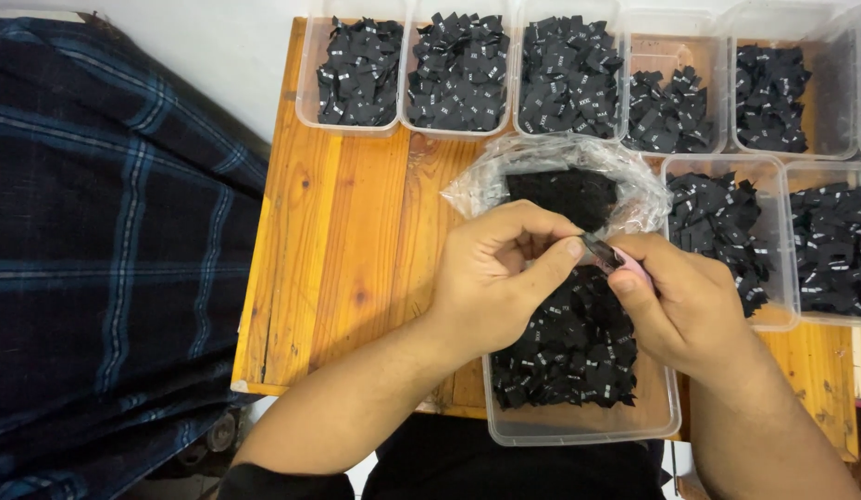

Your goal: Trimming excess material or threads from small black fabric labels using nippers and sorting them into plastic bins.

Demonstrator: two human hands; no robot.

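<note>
Both forearms are bare to past the elbow. A black short sleeve (pixel 282 481) covers the left upper arm; no rings or watch show.

The left hand (pixel 500 278) and right hand (pixel 676 306) cover the upper part of the near clear tub (pixel 579 428) — its far rim and the labels beneath them cannot be seen. What the fingers pinch is mostly concealed: only a thin dark tip and a bit of pink (pixel 630 264) show, kind unclear. The black contents of the plastic bag (pixel 542 167) at 12 o'clock read as one dark mass, no detail. White marks on the black labels are too small to tell. Tubs at 3 o'clock (pixel 833 255) and along the top row (pixel 458 69) are cut off by the frame edges. The plaid cloth (pixel 106 259) at 9 o'clock runs out of frame — its full extent unknown.
</note>
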